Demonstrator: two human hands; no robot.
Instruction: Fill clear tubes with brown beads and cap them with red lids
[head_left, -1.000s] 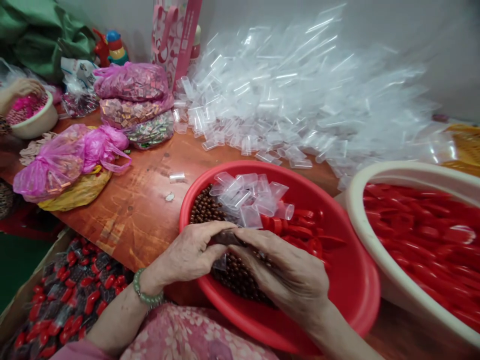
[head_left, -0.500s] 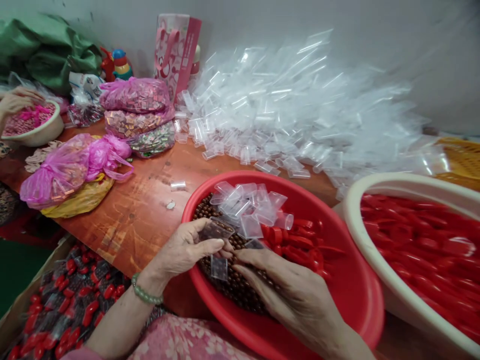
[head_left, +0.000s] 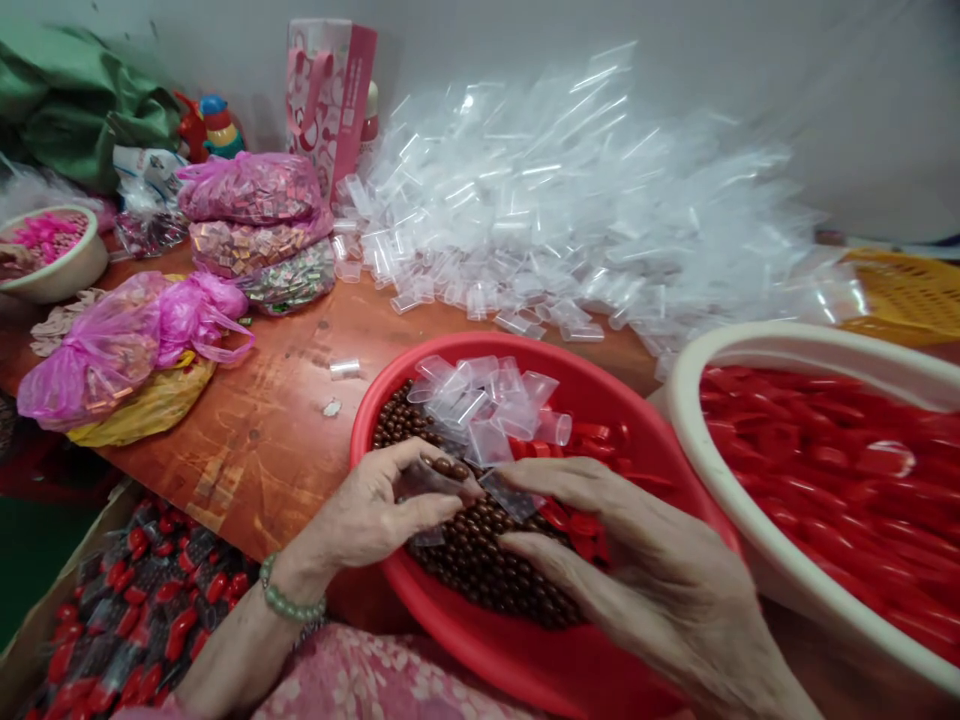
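My left hand [head_left: 375, 505] holds a clear plastic sleeve [head_left: 429, 480] between thumb and fingers, with a few brown beads at its opening. My right hand [head_left: 645, 560] is over the red basin [head_left: 487, 650], thumb and fingers apart. Its fingertips are close to another clear sleeve [head_left: 514, 495]; whether they touch it I cannot tell. Brown beads [head_left: 495, 560] fill the basin's left side under both hands. A heap of clear sleeves [head_left: 487, 400] lies on the beads, beside red plastic parts [head_left: 592, 440].
A cream basin [head_left: 686, 400] of red parts stands right. Behind is a large pile of clear sleeves [head_left: 525, 200]. Pink bags [head_left: 112, 340] and a gift bag [head_left: 322, 100] are left. Packed red-capped pieces [head_left: 142, 600] fill a box below. A person's fingers reach into a bowl [head_left: 75, 265].
My right hand has moved away from my left hand and its fingers have spread. Beads now show at the held sleeve's opening. The view has shifted slightly.
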